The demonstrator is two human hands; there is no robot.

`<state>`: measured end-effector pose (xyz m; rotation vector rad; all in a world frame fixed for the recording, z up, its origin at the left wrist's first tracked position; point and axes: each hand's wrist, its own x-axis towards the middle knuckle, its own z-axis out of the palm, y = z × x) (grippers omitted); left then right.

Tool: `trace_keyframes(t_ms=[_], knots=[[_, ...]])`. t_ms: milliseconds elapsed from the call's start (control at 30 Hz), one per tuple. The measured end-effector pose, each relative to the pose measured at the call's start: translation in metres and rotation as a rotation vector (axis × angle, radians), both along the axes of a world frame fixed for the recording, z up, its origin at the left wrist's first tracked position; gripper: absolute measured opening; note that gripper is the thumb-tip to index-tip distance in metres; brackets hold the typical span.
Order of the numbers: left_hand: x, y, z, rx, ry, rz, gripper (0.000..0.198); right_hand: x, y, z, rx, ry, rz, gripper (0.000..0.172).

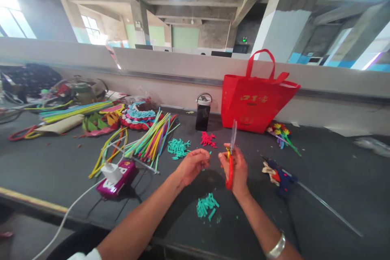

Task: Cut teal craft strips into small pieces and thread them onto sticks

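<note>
My right hand (pixel 239 170) is closed around a pair of scissors (pixel 230 170) with red handles, its blades pointing up and away from me. The fingers of my left hand (pixel 193 164) are pinched together, and a tiny teal piece (pixel 210 152) shows at their tips. Both hands hover over the dark table, a small gap between them. Below them lies a pile of short teal cut pieces (pixel 207 206). Beyond my left hand are a second pile of teal pieces (pixel 178 148) and a smaller pile of red pieces (pixel 208 139).
Long coloured pipe cleaners (pixel 155 134) lie left of the piles. A purple power strip (pixel 118 178) with a white plug sits nearer me. At the back stand a black bottle (pixel 203 113) and a red bag (pixel 256 101). A blue glue gun (pixel 283 176) rests on the right.
</note>
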<state>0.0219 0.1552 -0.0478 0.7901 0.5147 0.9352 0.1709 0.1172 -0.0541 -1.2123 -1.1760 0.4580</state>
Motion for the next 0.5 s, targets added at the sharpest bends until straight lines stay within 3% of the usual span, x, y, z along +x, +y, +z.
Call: trace_keyframes(t_ms=[200, 500], knots=[[-0.0020, 0.0022, 0.0055, 0.020, -0.063, 0.168, 0.014, -0.0001, -0.0007, -0.0101, 0.011, -0.519, -0.115, 0.038], [-0.0043, 0.0057, 0.0095, 0.033, -0.056, 0.353, 0.016, -0.0013, -0.0017, -0.0085, -0.087, -0.731, -0.117, 0.036]])
